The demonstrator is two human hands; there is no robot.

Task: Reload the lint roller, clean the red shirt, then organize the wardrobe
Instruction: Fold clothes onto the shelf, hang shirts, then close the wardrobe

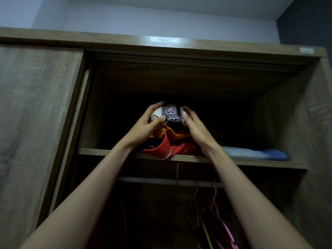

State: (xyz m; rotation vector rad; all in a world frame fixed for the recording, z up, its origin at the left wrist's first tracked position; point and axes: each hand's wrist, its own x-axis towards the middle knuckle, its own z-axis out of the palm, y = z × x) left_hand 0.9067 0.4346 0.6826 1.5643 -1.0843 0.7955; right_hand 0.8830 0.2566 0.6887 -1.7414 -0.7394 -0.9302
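Observation:
Both my arms reach up into the top compartment of the wooden wardrobe. My left hand (146, 123) and my right hand (195, 126) grip a folded black-and-white patterned cloth (169, 114) from either side. It sits on top of a pile that holds an orange garment (175, 133) and the red shirt (161, 147). The red shirt lies at the front of the shelf (233, 161), its white-trimmed edge hanging slightly over the lip. The back of the compartment is dark.
A folded blue garment (255, 153) lies on the same shelf to the right. Below the shelf a rail (152, 180) carries pink (215, 203) and green hangers (204, 229). A shut wardrobe door (36, 114) stands at left.

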